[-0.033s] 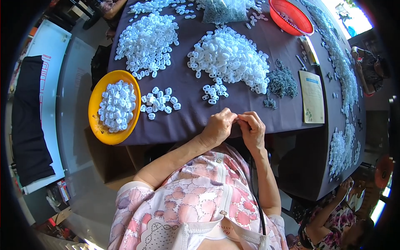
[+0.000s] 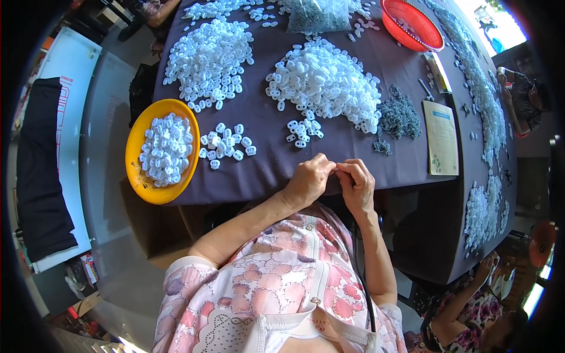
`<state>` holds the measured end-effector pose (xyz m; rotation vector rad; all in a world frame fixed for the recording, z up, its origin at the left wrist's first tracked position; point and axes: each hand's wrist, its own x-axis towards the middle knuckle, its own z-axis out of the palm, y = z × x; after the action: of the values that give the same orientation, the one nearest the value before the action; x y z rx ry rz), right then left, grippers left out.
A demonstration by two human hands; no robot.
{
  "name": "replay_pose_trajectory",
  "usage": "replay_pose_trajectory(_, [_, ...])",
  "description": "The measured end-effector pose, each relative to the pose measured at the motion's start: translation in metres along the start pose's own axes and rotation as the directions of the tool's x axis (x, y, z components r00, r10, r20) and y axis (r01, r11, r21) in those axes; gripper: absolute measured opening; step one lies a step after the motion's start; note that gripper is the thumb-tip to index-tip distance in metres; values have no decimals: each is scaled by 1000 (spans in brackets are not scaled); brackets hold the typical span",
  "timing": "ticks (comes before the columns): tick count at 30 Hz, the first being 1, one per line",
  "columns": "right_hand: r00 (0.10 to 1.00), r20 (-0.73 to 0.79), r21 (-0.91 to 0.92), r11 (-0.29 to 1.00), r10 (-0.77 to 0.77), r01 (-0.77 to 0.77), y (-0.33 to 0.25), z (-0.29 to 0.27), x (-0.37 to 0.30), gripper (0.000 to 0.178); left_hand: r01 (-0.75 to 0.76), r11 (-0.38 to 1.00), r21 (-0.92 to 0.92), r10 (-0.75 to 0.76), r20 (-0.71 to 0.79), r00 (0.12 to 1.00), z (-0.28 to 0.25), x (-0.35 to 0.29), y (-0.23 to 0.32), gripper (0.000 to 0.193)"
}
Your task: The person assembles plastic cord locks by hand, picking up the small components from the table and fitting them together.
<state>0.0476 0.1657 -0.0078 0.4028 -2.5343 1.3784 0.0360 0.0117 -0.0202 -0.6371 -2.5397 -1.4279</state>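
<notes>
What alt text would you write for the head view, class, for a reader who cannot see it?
Both hands, left hand and right hand, meet fingertip to fingertip at the near edge of a purple table. Heaps of white parts lie beyond, with more in a yellow bowl at the left.

The table [image 2: 365, 153] carries several heaps of small plastic rings. At its near edge, in the middle, the left hand [image 2: 309, 179] and the right hand [image 2: 356, 182] meet, fingertips touching. Just behind the hands lies a small cluster of rings [image 2: 301, 132], and behind that a large heap [image 2: 326, 82]. Left of the hands is a small group of rings [image 2: 226, 144]. A bowl [image 2: 138, 176] filled with rings sits at the near left corner, partly over the edge. Another heap [image 2: 209, 59] lies behind the bowl. A basket [image 2: 412, 23] stands at the far right, and a booklet [image 2: 441, 138] lies near the right edge.
</notes>
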Motion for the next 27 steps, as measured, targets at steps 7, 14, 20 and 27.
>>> replay_pose_trajectory(7, [1000,-24,8,1000,-19,19,1,2,-4,17,-13,999,-43,13,-3,1000,1,-4,-1,8])
replay_pose_trajectory(14, [996,-46,-52,996,-72,69,8,6,-7,22,-7,1000,16,7,24,1000,4,-4,-2,12])
replay_pose_trajectory(20, [995,-31,-58,994,-94,92,7,5,-6,23,-13,1000,-7,14,5,1000,4,-5,-3,12])
replay_pose_trajectory(27, [993,-23,-63,991,-116,115,15,6,-10,26,-42,997,65,40,32,999,3,-4,-1,5])
